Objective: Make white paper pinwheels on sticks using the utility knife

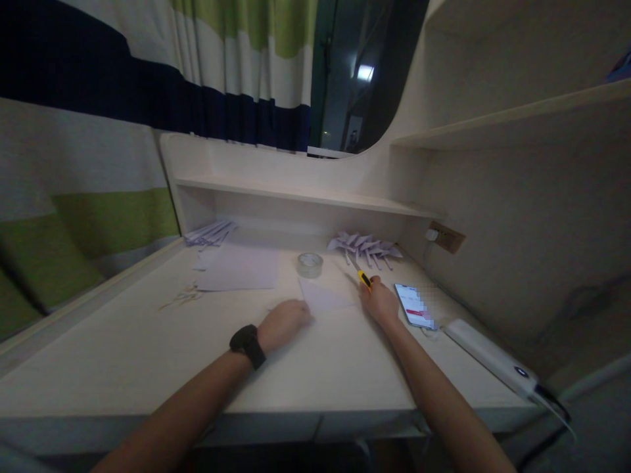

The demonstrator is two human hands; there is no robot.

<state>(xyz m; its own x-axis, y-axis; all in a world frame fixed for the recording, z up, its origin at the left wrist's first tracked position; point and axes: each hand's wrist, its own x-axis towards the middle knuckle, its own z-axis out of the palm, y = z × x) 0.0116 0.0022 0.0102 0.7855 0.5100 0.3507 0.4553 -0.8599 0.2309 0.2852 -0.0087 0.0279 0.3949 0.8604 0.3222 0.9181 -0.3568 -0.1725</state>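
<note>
A yellow and black utility knife point(364, 279) is gripped in my right hand point(380, 302), its thin blade pointing away from me toward the folded paper pinwheels point(365, 247). My left hand point(286, 322), with a dark watch at the wrist, rests on the desk with its fingers curled together at the left edge of a small white paper piece point(328, 297). The fingertips are partly hidden. That paper lies flat between my two hands. Just beyond it stands a roll of clear tape point(310, 265).
Large white paper sheets point(241, 266) and folded paper strips point(211, 233) lie at the back left, near thin scraps point(182, 295). To the right are a lit phone point(414, 305) and a white elongated device point(490, 355) with cables. A low shelf point(305, 196) overhangs the desk's back.
</note>
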